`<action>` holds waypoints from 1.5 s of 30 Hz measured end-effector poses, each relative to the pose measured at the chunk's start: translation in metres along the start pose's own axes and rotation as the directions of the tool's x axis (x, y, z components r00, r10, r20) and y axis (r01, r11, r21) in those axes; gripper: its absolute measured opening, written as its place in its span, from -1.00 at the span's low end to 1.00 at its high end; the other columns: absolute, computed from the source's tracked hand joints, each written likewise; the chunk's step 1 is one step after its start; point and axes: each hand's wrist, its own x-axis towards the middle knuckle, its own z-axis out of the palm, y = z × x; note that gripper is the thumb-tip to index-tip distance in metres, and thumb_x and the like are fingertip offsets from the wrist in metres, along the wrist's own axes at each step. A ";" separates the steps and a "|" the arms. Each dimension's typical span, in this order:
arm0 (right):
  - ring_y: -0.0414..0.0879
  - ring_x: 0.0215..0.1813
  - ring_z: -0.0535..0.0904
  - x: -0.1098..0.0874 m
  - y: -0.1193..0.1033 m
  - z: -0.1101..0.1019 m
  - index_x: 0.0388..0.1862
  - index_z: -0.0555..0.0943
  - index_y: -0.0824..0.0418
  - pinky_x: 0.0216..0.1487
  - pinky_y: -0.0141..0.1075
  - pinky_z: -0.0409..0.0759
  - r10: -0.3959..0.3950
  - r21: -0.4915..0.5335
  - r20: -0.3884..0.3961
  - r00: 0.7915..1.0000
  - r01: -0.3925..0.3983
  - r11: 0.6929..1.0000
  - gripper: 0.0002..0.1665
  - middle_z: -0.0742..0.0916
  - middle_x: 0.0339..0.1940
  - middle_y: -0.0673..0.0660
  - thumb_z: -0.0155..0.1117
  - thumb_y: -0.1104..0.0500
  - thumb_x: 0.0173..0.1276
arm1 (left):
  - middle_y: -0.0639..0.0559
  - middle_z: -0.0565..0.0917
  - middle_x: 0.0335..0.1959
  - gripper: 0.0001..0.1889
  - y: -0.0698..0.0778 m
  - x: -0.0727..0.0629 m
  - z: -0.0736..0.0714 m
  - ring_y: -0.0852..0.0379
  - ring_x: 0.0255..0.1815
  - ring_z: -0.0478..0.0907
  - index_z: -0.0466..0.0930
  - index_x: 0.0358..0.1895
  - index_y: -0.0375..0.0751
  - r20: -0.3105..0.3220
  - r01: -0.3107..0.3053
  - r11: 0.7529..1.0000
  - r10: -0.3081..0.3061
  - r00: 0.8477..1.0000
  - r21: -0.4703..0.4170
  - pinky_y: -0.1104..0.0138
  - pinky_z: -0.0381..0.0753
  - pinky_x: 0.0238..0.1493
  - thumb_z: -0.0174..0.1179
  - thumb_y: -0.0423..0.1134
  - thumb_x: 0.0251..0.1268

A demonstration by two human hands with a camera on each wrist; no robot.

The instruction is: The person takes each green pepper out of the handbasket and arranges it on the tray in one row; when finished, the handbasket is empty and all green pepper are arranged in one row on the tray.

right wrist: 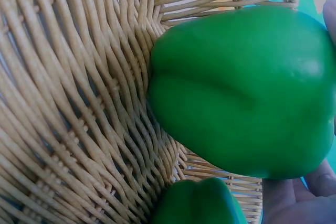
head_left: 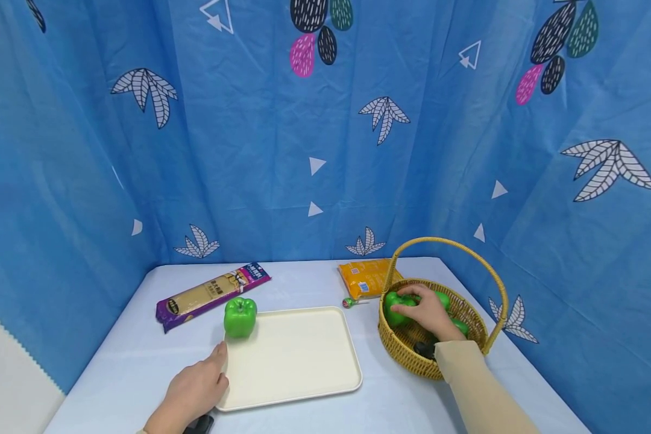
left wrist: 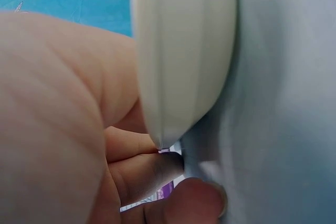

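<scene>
In the head view, my left hand [head_left: 198,383] is at the left edge of a cream rectangular tray [head_left: 293,358], holding its rim. The left wrist view shows the tray's side [left wrist: 184,51] close up, with thumb and fingers around the edge. A green bell pepper [head_left: 240,317] stands on the tray's far left corner. My right hand [head_left: 425,310] reaches into a wicker basket [head_left: 407,355] and grips another green bell pepper [right wrist: 241,93] between thumb and fingers. Beneath it in the right wrist view lies one more green pepper [right wrist: 197,203].
Behind the tray at left lies a purple-and-gold long packet [head_left: 211,295]. An orange packet [head_left: 366,277] and a small lollipop [head_left: 349,302] lie near the basket. The basket's tall handle [head_left: 488,271] arches over my right hand. A blue patterned curtain [head_left: 282,150] closes off the back.
</scene>
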 end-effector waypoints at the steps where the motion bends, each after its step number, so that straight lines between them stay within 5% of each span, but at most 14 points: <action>1: 0.21 0.24 0.54 0.000 0.000 0.000 0.06 0.71 0.09 0.21 0.11 0.57 0.004 -0.001 0.007 1.000 -0.004 1.000 -0.42 0.64 0.23 0.20 0.58 -0.19 0.17 | -0.42 0.50 0.39 -0.30 0.000 0.000 0.000 0.10 -0.58 0.37 0.27 0.46 -0.59 0.000 0.003 1.000 -0.003 1.000 -0.003 0.23 0.34 -0.56 0.13 -0.24 0.32; 16: 0.03 -0.06 0.52 -0.002 -0.001 0.000 0.09 0.57 0.12 -0.05 -0.13 0.55 0.012 0.005 0.103 0.995 -0.013 1.000 -0.41 0.65 0.10 0.20 0.58 -0.08 0.19 | -0.42 0.48 0.41 -0.29 0.000 -0.003 -0.001 0.08 -0.65 0.32 0.27 0.46 -0.60 -0.007 0.007 1.000 -0.007 1.000 -0.026 0.23 0.26 -0.60 0.13 -0.25 0.30; 45: 0.04 -0.07 0.51 0.001 -0.003 -0.002 0.10 0.56 0.18 -0.10 -0.14 0.55 0.034 0.018 0.109 0.994 -0.036 0.999 -0.37 0.65 0.07 0.22 0.57 -0.12 0.20 | -0.40 0.49 0.40 -0.30 0.001 -0.001 -0.002 0.11 -0.50 0.44 0.27 0.46 -0.59 0.003 0.004 1.000 -0.004 1.000 0.004 0.21 0.48 -0.47 0.14 -0.25 0.33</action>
